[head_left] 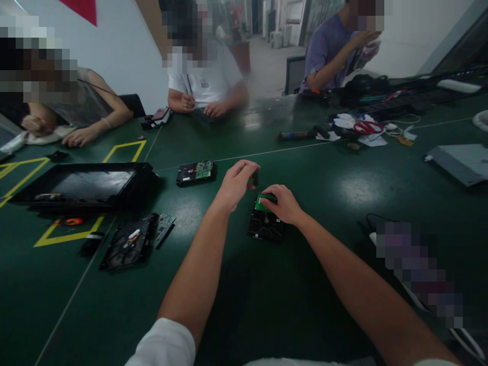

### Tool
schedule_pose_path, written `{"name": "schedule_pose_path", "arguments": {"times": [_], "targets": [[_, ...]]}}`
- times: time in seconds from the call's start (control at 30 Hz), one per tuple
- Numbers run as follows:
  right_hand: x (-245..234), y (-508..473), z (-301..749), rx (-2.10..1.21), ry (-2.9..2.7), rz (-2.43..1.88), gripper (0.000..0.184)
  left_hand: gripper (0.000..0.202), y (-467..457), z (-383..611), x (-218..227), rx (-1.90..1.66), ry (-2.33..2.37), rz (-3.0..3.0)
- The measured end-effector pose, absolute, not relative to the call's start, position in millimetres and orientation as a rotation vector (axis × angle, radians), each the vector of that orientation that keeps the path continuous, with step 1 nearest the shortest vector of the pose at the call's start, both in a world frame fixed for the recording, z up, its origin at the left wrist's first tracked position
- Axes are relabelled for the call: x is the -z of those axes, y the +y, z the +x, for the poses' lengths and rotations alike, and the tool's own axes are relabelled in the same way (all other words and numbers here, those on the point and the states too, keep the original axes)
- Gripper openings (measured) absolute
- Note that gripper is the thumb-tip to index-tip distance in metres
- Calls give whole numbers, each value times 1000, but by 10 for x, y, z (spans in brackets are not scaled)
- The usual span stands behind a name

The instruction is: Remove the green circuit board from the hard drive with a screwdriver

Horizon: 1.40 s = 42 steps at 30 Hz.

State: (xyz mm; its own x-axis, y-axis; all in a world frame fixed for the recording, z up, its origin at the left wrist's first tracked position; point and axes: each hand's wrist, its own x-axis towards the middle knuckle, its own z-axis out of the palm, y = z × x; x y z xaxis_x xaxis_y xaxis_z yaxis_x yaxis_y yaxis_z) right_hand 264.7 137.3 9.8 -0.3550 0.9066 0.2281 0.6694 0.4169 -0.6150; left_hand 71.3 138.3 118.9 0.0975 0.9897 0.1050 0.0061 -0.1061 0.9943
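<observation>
A black hard drive (266, 229) with a green circuit board lies on the table in front of me. My right hand (281, 203) grips its far end, with thumb and fingers bent over the green board. Just beyond and to the left of the drive, my left hand (237, 184) is raised with its fingers pinched together. Something small and dark with a reddish part shows at those fingertips, too blurred to name. Another hard drive (195, 173), board side up, rests farther left, apart from both hands.
At left sit a black tray (87, 185), an opened black drive-like unit (129, 241) and a loose circuit board (164, 227). A black-handled tool (295, 135) and scattered cables (368, 127) lie at the far right. A grey metal case (459, 162) stands right. Several people sit around the table.
</observation>
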Motion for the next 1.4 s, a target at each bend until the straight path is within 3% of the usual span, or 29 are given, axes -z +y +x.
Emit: {"name": "schedule_pose_path", "arguments": {"times": [0.6,0.87,1.4], "targets": [[-91,1387,2633,-531,-2139,-1340,21,33,1386,737,-1146,-1147,965,1270],[-99,1381,2643,-554,-2137,-1329,22,39,1381,705,-1171,-1132,1139,1479],[-79,1391,2643,-538,-2165,-1335,23,34,1358,703,-1204,-1066,1123,1312]]}}
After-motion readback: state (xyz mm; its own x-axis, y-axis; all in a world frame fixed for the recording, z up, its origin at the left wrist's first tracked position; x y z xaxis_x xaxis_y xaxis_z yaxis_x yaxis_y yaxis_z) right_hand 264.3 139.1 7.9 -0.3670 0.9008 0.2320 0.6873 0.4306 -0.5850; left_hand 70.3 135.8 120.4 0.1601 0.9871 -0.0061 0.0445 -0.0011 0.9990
